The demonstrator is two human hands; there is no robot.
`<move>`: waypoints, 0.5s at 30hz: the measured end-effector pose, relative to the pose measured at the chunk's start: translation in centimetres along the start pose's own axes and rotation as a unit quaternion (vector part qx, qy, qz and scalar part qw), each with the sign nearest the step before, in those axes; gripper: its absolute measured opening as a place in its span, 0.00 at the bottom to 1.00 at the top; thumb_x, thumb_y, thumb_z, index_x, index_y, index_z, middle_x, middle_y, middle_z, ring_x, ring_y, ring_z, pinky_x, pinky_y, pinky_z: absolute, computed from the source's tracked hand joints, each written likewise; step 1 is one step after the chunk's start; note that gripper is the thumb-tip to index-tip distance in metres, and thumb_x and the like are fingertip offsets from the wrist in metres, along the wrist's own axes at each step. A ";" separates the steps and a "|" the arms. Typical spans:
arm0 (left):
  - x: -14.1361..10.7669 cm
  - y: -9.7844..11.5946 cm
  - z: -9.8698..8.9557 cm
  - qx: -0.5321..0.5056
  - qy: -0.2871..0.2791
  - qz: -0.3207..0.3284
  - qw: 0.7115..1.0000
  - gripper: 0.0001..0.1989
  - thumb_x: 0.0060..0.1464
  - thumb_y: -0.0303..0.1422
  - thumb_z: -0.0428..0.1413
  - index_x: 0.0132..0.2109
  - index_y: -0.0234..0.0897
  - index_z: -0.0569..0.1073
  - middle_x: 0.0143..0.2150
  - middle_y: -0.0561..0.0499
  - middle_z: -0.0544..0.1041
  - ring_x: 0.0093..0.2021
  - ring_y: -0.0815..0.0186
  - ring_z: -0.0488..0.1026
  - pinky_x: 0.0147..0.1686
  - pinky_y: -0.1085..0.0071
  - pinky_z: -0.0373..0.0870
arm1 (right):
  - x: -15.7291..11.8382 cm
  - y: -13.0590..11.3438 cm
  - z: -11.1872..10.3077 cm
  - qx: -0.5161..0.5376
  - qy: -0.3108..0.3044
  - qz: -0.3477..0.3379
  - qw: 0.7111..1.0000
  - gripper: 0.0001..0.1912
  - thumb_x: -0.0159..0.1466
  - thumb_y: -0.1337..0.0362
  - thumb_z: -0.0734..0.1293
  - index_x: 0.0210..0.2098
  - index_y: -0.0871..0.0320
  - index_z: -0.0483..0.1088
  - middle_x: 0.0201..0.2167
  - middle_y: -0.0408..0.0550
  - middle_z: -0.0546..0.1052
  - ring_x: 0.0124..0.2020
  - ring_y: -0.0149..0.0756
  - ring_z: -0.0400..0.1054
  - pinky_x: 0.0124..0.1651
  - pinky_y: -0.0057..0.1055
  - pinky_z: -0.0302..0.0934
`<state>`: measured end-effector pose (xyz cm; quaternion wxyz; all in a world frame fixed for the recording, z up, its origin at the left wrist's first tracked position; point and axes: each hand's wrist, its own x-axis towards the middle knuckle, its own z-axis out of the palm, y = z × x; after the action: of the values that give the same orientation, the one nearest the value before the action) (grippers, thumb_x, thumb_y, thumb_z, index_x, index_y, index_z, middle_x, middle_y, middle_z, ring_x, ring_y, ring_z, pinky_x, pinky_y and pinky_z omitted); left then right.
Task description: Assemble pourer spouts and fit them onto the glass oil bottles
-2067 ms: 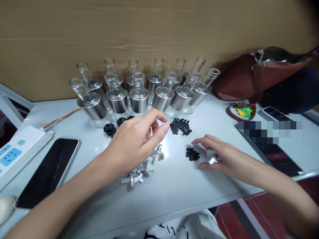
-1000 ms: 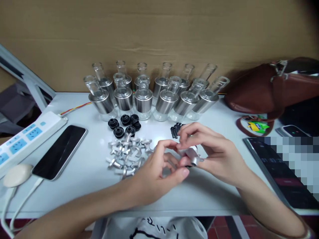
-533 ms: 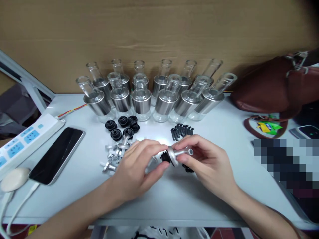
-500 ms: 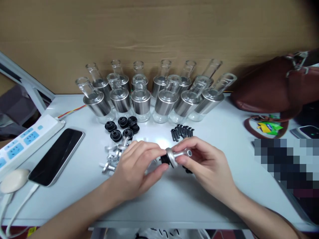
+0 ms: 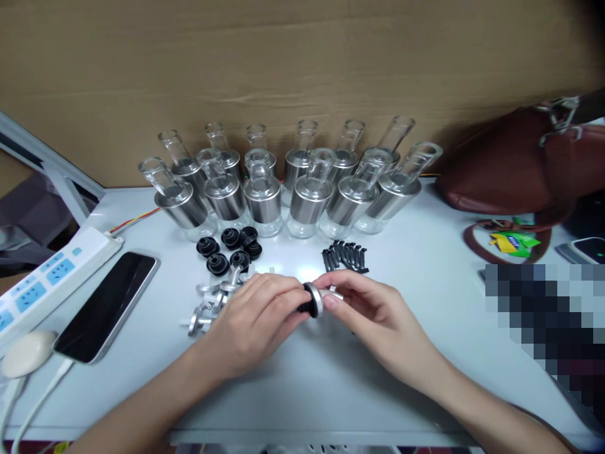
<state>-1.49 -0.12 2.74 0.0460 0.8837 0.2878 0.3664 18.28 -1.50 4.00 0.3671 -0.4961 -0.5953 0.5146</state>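
Observation:
Between my hands, above the front of the table, is a silver bottle pourer [image 5: 318,301] with a black ribbed rubber stopper [image 5: 307,304] at its left end. My left hand [image 5: 265,318] closes around the stopper and hides most of it. The fingertips of my right hand [image 5: 373,309] pinch the pourer's silver spout. Left of my left hand lie several silver pourer tops [image 5: 202,321], partly covered by it. Behind them sit several black rubber stoppers [image 5: 218,264]. Several small black slender pieces [image 5: 347,255] lie beyond my right hand.
Rows of glass bottles with steel sleeves [image 5: 309,200] stand along the back, before a cardboard wall [image 5: 283,63]. At left are a power strip [image 5: 45,277], a phone [image 5: 106,306] and a white charger [image 5: 29,354]. A brown bag [image 5: 501,167] and a green-yellow packet [image 5: 513,244] are at right.
The pourer has turned so its spout no longer points toward me as much. My left fingers have wrapped further over the stopper, and both hands have shifted slightly left.

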 end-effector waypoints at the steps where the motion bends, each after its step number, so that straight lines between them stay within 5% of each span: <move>1: 0.0 0.0 0.0 0.005 -0.010 0.008 1.000 0.06 0.62 0.27 0.51 0.46 0.32 0.68 0.40 0.45 0.76 0.40 0.65 0.74 0.42 0.69 0.72 | 0.0 0.0 -0.1 -0.030 -0.005 0.003 1.000 0.07 0.63 0.60 0.65 0.39 0.54 0.72 0.32 0.43 0.76 0.30 0.30 0.68 0.33 0.26 0.62; 5: 0.2 -0.2 -0.2 0.006 -0.020 0.030 0.999 0.07 0.61 0.23 0.51 0.47 0.31 0.68 0.41 0.45 0.76 0.42 0.65 0.73 0.44 0.70 0.71 | 0.0 -0.3 -0.4 -0.080 -0.056 0.017 0.995 0.09 0.67 0.59 0.61 0.37 0.56 0.70 0.30 0.42 0.72 0.30 0.31 0.63 0.35 0.28 0.58; 8: 0.4 -0.2 -0.4 0.013 -0.031 0.058 0.998 0.07 0.62 0.24 0.49 0.46 0.31 0.67 0.40 0.45 0.77 0.42 0.65 0.73 0.42 0.69 0.69 | 0.1 -0.5 -0.6 0.063 -0.144 0.079 0.984 0.17 0.66 0.53 0.62 0.27 0.58 0.64 0.22 0.39 0.62 0.24 0.27 0.54 0.28 0.25 0.51; 10: 0.5 0.0 -0.5 0.033 -0.031 0.069 0.997 0.09 0.66 0.30 0.45 0.45 0.31 0.67 0.39 0.45 0.77 0.42 0.64 0.73 0.42 0.67 0.67 | 0.1 -0.3 -0.7 0.222 -0.227 0.176 0.932 0.22 0.62 0.48 0.65 0.24 0.58 0.60 0.19 0.35 0.55 0.19 0.23 0.45 0.21 0.22 0.42; 13: 0.7 0.3 -0.7 0.068 -0.021 0.096 0.993 0.17 0.68 0.35 0.36 0.40 0.34 0.67 0.34 0.47 0.77 0.38 0.63 0.72 0.40 0.64 0.63 | 0.0 0.1 -0.5 0.371 -0.326 0.305 0.814 0.22 0.56 0.49 0.71 0.24 0.60 0.63 0.13 0.32 0.54 0.14 0.19 0.39 0.17 0.22 0.31; 15: 0.9 0.3 -0.9 0.095 -0.023 0.113 0.989 0.19 0.68 0.34 0.35 0.37 0.35 0.67 0.30 0.50 0.77 0.34 0.64 0.70 0.37 0.64 0.60 | -0.1 0.4 -0.1 0.403 -0.330 0.329 0.788 0.20 0.56 0.51 0.72 0.24 0.62 0.66 0.12 0.33 0.56 0.13 0.18 0.41 0.16 0.22 0.30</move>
<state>-1.38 0.00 4.05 -0.0734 0.9192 0.2182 0.3195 18.49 -1.55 3.67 0.1233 -0.2683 -0.2198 0.9298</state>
